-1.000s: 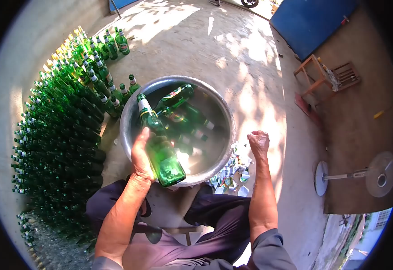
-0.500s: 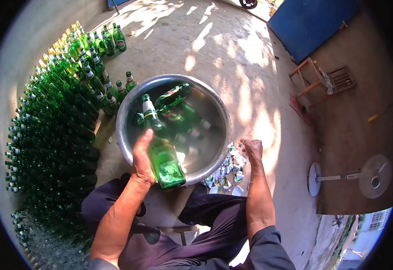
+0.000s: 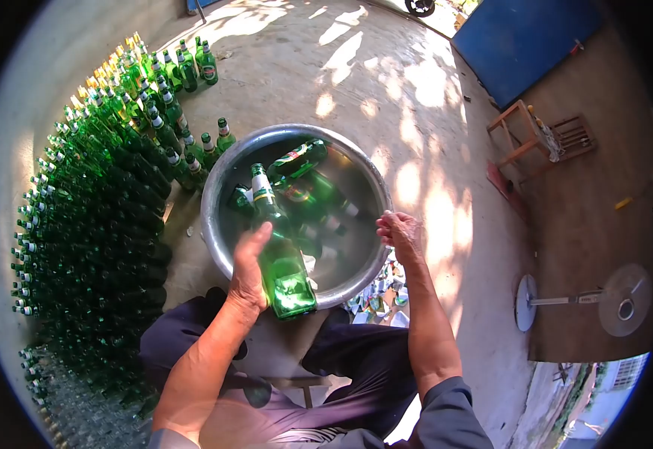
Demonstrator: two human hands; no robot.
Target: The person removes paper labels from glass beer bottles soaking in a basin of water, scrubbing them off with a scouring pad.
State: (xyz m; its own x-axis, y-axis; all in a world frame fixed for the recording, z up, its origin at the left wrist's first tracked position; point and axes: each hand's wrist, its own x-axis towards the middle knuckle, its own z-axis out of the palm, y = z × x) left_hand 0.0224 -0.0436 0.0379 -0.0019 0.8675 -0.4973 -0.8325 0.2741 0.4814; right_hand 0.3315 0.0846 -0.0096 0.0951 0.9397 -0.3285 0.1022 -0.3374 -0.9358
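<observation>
My left hand (image 3: 249,269) is wrapped round the body of a green glass bottle (image 3: 283,258). The bottle slants over the near side of a metal basin (image 3: 210,241), its neck pointing away from me and its base towards me. A white neck label is on it, and the body side I see is bare. Close to the basin's right rim is my right hand (image 3: 401,233), fingers curled together, with nothing visible in them. Inside the basin, a labelled green bottle (image 3: 300,160) floats at the far side, and several more lie under the cloudy water.
Many green bottles (image 3: 117,194) stand crowded along the wall on the left. A pile of peeled labels (image 3: 386,292) lies on the floor right of the basin. Farther right are a wooden stool (image 3: 517,142), a standing fan (image 3: 566,299) and a blue panel (image 3: 521,52).
My right hand has moved from above the label pile, left and slightly up, to the basin's rim. The left hand still holds the bottle, and the whole view has shifted slightly.
</observation>
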